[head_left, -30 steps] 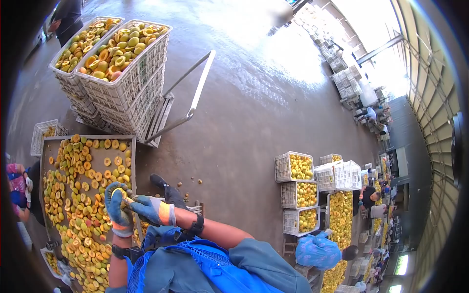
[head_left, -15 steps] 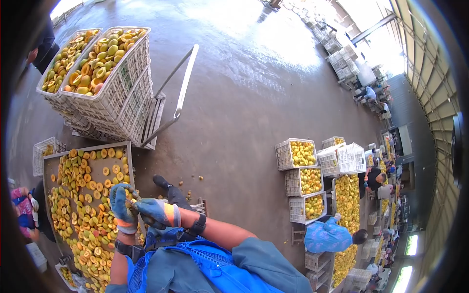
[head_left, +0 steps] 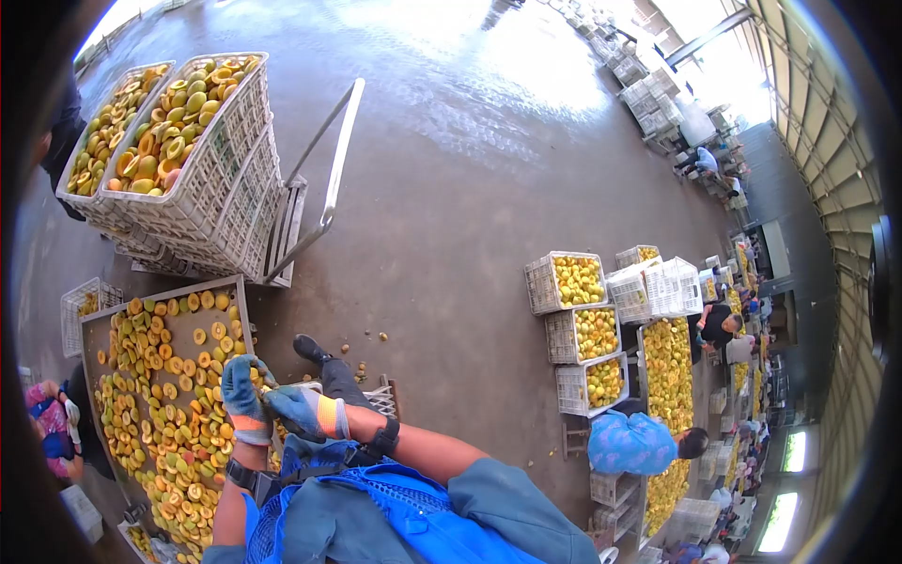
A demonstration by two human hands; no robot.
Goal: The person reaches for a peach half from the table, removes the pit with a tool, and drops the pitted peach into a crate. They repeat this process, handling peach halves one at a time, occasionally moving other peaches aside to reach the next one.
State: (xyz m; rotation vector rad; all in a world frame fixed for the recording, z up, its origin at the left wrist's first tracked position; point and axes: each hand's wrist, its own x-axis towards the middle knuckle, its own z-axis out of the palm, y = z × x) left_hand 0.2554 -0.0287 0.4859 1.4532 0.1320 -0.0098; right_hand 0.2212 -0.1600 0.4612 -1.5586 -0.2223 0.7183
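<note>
Both of my hands wear blue-grey gloves with orange cuffs and meet at the right edge of a metal-rimmed table [head_left: 248, 324]. Halved yellow-orange fruits [head_left: 183, 414] lie cut side up or down across it. My left hand [head_left: 245, 399] has its fingers curled around a small piece of fruit [head_left: 266, 383], which the gloves mostly cover. Touching it from the right, my right hand [head_left: 303, 410] is closed, its fingertips at that same fruit; whether it holds anything else is hidden.
Stacked crates [head_left: 211, 188] of fruit stand on a cart with a metal handle [head_left: 344, 155] beyond the table. Right of me are more fruit crates [head_left: 567, 334] and a person in blue [head_left: 631, 442] at a long fruit table. Another person [head_left: 52, 423] is at far left.
The view has shifted slightly. My hands stay together at the table edge, with my left fingers turned a little and the fruit between the hands less visible.
</note>
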